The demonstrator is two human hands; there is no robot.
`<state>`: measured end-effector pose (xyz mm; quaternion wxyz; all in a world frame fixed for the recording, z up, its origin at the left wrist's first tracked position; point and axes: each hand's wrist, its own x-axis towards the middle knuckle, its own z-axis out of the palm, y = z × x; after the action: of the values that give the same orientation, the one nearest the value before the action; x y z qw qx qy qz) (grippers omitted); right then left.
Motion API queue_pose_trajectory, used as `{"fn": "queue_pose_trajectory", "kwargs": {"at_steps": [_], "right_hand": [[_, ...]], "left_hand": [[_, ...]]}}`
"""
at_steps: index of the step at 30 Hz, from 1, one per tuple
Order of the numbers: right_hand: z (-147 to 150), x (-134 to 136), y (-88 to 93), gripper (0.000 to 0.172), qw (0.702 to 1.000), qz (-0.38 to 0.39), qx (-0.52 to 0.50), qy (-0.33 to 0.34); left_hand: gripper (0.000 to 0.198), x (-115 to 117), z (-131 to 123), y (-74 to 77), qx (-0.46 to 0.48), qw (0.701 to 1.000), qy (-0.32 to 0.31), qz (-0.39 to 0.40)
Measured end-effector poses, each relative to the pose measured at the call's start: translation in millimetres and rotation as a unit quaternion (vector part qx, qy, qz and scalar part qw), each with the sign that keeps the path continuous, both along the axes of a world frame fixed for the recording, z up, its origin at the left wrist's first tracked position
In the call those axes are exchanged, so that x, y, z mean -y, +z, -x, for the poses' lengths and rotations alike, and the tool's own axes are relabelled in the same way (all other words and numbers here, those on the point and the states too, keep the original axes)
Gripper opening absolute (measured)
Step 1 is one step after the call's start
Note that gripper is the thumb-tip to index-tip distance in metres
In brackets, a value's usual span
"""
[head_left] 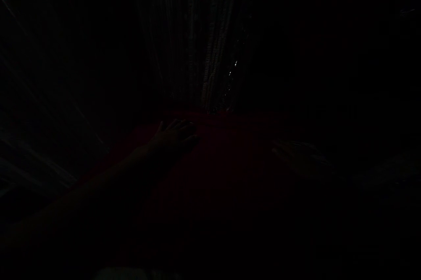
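Head view, v. dark; most detail lost.

Surroundings: pale striped curtain (204, 52) hangs at centre top, folds running vertical, lower edge meeting the far edge of the red cloth (230, 148). A few small bright specks of light show along the curtain's right fold. Faint pale streaks at far left, not identifiable. Dim light-coloured shape on the right of the cloth, approx. level w/ the hand; could be a second hand or a fold of fabric, cannot tell. Pale blur at bottom edge, centre-left, not identifiable.

Obstruction: nothing visible betw. hand and curtain; only a strip of red cloth lies there.

Red cloth: spread flat over the centre of the view, from the curtain's foot down toward the camera. Long axis appears to run near-to-far, pointing at the curtain; edges fade into black, so outline uncertain.

Left hand (174, 135): forearm enters from lower left, runs diagonally up-right. Hand lies palm down on the cloth near its far-left part, fingers (184, 125) extended and slightly spread, pointing right and away. Not gripping anything; resting on fabric.

Right hand: not made out w/ certainty.
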<state>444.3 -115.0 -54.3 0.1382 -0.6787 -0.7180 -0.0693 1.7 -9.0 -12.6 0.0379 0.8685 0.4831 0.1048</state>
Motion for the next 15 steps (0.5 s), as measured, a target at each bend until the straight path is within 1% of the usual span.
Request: {"fn": "queue_pose_trajectory", "kwargs": {"at_steps": [3,5,7,10,11,12,14,15], "right_hand": [[-43,-9,-19.1,0.081,0.998,-0.027,-0.016,-0.053],[-55,-11,-24.2,0.084,0.998,-0.028,-0.016,-0.052],[-47,-9,-21.5,0.085,0.998,-0.031,-0.01,-0.049],[-19,-4,-12.9,0.08,0.998,-0.039,0.009,-0.049],[-10,-4,-11.5,0.078,0.999,-0.027,0.026,-0.024],[-5,-4,-11.1,0.075,0.999,-0.012,0.045,0.017],[-2,-5,-12.6,0.073,0.993,0.014,0.078,0.082],[-4,-6,-13.5,0.072,0.992,0.017,0.088,0.092]], "left_hand": [[0.056,-4,2,1.0,0.012,1.0,0.019,0.017],[0.057,-3,2,4.3,0.024,0.999,0.025,0.013],[0.059,2,-2,8.7,0.036,0.999,0.016,0.005],[0.061,12,-10,13.4,0.048,0.998,-0.033,0.011],[0.062,16,-13,13.8,0.045,0.997,-0.05,0.021],[0.062,18,-15,13.7,0.036,0.997,-0.062,0.033],[0.063,20,-16,12.5,0.008,0.997,-0.061,0.052],[0.064,19,-15,11.9,-0.006,0.997,-0.051,0.055]]}}
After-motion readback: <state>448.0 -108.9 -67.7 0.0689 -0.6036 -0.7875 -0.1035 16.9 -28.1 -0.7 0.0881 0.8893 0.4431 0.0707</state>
